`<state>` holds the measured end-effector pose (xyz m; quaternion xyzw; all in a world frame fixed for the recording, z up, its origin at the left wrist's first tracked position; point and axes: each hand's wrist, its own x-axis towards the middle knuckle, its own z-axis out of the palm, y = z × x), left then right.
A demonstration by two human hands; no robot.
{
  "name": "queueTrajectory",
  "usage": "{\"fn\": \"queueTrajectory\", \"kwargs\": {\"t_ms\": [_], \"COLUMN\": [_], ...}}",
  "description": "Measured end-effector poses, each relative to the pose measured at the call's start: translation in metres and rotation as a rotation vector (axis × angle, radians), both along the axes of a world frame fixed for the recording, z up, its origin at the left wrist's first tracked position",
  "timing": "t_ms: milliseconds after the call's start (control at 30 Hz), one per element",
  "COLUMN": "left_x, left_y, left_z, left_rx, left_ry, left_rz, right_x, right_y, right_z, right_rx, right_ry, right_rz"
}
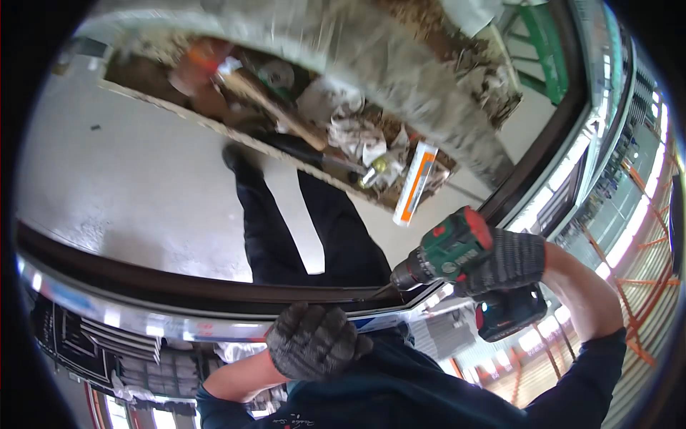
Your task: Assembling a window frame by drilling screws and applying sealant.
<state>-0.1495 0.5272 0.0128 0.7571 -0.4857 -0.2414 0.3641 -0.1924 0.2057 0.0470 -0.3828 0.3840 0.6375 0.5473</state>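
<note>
My right hand point(509, 263), in a grey knit glove, is wrapped around the grip of a green and red cordless drill point(454, 247) with a black battery. The drill points left, and its long thin bit point(379, 292) reaches to the channel of a dark frame point(164, 274) near the corner. I cannot make out whether the tip touches a screw. To the left of the bit, my left hand point(314, 343), gloved the same way, is closed over the near edge of that frame. Its fingertips are partly hidden.
Beyond the frame, a shallow wooden box point(236, 136) holds crumpled paper, debris and a wooden handle point(279, 111). A white and orange carton point(416, 184) leans at its right end. A greyish, film-like covered strip point(321, 43) crosses above it. Green metalwork point(541, 50) stands far right.
</note>
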Motion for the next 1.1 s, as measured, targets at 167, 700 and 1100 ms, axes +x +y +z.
{"fn": "queueTrajectory", "kwargs": {"t_ms": [167, 700, 1100], "left_x": [-0.003, -0.026, -0.023], "left_y": [-0.022, -0.081, -0.083], "left_z": [0.005, -0.016, 0.006], "left_rx": [0.042, 0.609, 0.621], "left_ry": [-0.156, 0.3, 0.058], "left_rz": [0.034, -0.868, -0.793], "right_x": [-0.052, -0.195, -0.145], "right_y": [-0.003, 0.09, 0.126], "right_z": [0.006, 0.12, 0.167], "right_rx": [-0.062, -0.517, -1.043], "right_ry": [0.004, -0.516, -1.009], "right_rz": [-0.216, -0.957, -0.423]}}
